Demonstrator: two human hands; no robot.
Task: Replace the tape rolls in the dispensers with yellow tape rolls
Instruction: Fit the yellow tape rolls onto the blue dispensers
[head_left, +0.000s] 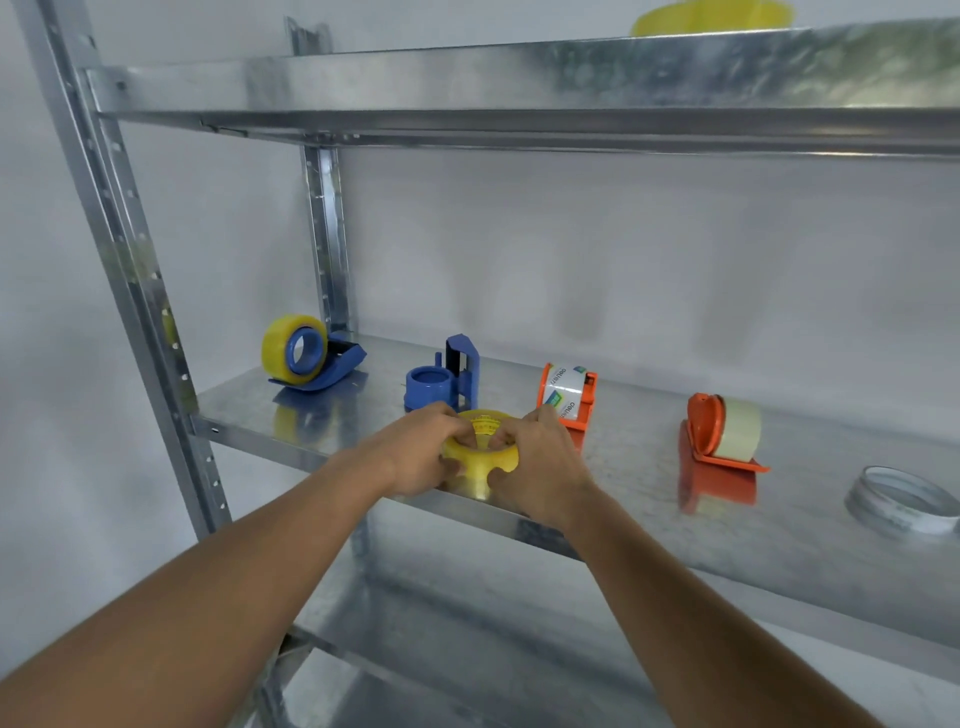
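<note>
Both hands, left hand (423, 452) and right hand (540, 462), grip yellow tape roll (480, 454), fingers curled into its core; empty blue dispenser (441, 382) just beyond fingertips, apparently untouched.

Even, soft, fairly bright light fills the scene, with a cool grey-white cast. The galvanized middle shelf (649, 467) shines dully and carries faint coloured reflections: blue beneath the blue dispenser (317, 364), orange below the orange dispenser (719, 452). Shadows are weak and diffuse; the underside of the upper shelf (519, 78) is darker. The upper shelf's front edge shows mottled glare toward the right. Wide-angle distortion bends the shelf lines and tilts the left upright (119, 260). The picture is slightly soft throughout, blurrier at the corners, where yellow rolls (711, 18) on top smear.
</note>
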